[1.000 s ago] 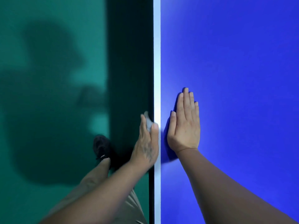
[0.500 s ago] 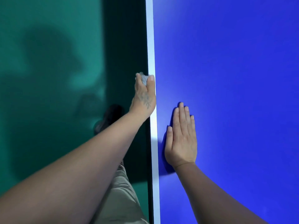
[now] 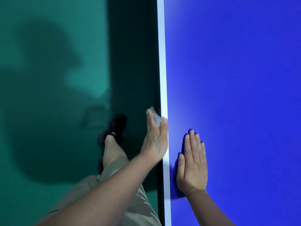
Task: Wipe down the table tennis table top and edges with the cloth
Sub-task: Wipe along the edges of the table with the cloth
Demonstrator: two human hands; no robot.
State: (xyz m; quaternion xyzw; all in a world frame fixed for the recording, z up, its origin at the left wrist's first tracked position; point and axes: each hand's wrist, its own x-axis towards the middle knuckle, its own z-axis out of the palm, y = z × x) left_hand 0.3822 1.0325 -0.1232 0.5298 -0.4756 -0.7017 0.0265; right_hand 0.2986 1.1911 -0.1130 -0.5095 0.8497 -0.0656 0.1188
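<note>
Head view, steeply down, close.

cloth at the table's side edge

the blue table tennis table (image 3: 236,79) fills the right side, its white edge line (image 3: 162,62) running top to bottom. a small grey cloth (image 3: 156,116), bunched up, sits against the table's left side edge, blurred and partly hidden.
</note>
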